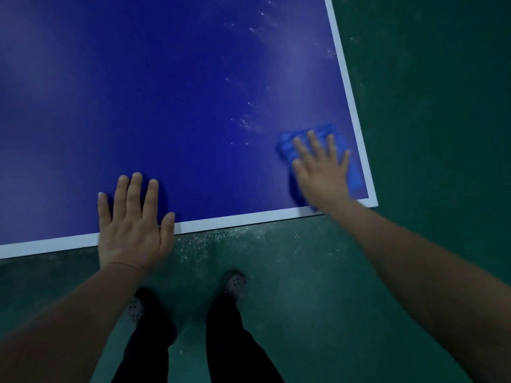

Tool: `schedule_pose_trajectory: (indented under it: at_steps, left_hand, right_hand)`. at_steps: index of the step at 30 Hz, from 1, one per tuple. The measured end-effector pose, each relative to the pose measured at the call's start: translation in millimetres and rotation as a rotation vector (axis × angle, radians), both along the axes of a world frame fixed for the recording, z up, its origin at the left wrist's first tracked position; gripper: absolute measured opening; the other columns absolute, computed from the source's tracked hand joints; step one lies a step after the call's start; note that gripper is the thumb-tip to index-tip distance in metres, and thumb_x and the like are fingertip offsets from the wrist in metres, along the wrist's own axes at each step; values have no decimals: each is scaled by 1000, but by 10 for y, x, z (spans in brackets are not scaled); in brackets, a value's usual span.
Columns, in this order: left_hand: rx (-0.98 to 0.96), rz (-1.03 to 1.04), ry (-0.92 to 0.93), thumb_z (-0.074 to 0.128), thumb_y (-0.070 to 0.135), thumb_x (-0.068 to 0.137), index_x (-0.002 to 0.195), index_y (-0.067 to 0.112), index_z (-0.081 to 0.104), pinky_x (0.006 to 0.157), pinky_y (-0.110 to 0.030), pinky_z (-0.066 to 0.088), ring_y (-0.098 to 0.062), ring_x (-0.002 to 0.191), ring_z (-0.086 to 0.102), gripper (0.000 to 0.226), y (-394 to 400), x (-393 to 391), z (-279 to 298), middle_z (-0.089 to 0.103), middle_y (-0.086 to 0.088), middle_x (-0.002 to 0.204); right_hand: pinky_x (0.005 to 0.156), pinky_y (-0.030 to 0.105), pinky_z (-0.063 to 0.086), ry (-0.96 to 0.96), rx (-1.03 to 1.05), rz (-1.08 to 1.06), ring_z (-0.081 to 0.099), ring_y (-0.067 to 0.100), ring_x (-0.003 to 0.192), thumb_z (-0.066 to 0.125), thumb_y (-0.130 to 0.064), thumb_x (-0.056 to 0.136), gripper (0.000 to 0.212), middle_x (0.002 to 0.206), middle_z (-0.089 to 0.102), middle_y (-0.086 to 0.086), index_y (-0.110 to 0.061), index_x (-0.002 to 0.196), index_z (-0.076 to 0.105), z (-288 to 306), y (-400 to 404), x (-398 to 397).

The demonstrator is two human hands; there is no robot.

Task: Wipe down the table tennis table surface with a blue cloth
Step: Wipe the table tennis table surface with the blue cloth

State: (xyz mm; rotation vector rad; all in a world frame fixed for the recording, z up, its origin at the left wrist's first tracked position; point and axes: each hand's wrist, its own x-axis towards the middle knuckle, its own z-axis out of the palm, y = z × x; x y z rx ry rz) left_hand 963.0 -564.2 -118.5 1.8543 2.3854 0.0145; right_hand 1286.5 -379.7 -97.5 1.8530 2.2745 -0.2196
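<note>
The dark blue table tennis table [166, 106] with white edge lines fills the upper left of the head view; its near right corner is at the right. A folded blue cloth [287, 146] lies on the surface close to that corner. My right hand [322, 170] presses flat on the cloth with straight, spread fingers and covers most of it. My left hand [132, 225] rests flat on the near edge of the table, fingers straight, holding nothing. Small shiny droplets and smears [246, 123] show on the surface beyond the cloth.
The green floor [428, 134] surrounds the table on the right and near side, with pale specks below the table's edge. My legs in dark trousers and perforated shoes [235, 283] stand just in front of the near edge.
</note>
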Motion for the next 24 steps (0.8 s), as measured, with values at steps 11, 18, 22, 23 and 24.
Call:
schedule_pose_trajectory:
  at_steps: [11, 18, 22, 23, 24]
  left_hand:
    - [3, -17, 34, 22, 51, 98, 153, 4, 32, 121, -60, 8, -39, 150, 18, 73, 14, 4, 9, 26, -22, 160]
    - [-5, -12, 36, 22, 51, 98, 154, 4, 31, 121, -59, 6, -38, 151, 17, 72, 11, 2, 2, 25, -21, 160]
    - [-4, -15, 26, 22, 51, 99, 153, 4, 32, 120, -59, 7, -39, 150, 18, 73, 31, -1, 4, 26, -22, 160]
    - [-5, -16, 27, 23, 51, 99, 153, 3, 32, 120, -60, 7, -39, 150, 19, 73, 27, 1, 10, 27, -22, 160]
    - [-5, -19, 29, 23, 50, 98, 153, 3, 32, 120, -60, 8, -40, 150, 20, 73, 24, 3, 15, 27, -23, 160]
  right_hand:
    - [118, 67, 5, 28, 13, 276, 9, 34, 154, 12, -57, 102, 58, 166, 19, -5, -39, 157, 20, -36, 70, -52]
    - [120, 64, 1, 76, 43, -85, -1, 29, 154, 16, -52, 104, 56, 168, 7, -7, -40, 158, 13, -33, 664, 199]
    - [119, 63, 5, 27, 14, -74, 4, 31, 154, 13, -55, 100, 60, 167, 16, -4, -37, 157, 21, -5, -413, 569]
    - [120, 63, 3, 16, -18, -76, 3, 31, 154, 12, -56, 99, 62, 167, 15, -5, -38, 157, 20, -7, -459, 611]
    - [120, 63, 2, 16, -44, -73, 2, 31, 154, 10, -57, 98, 63, 167, 14, -5, -38, 157, 19, -5, -363, 611]
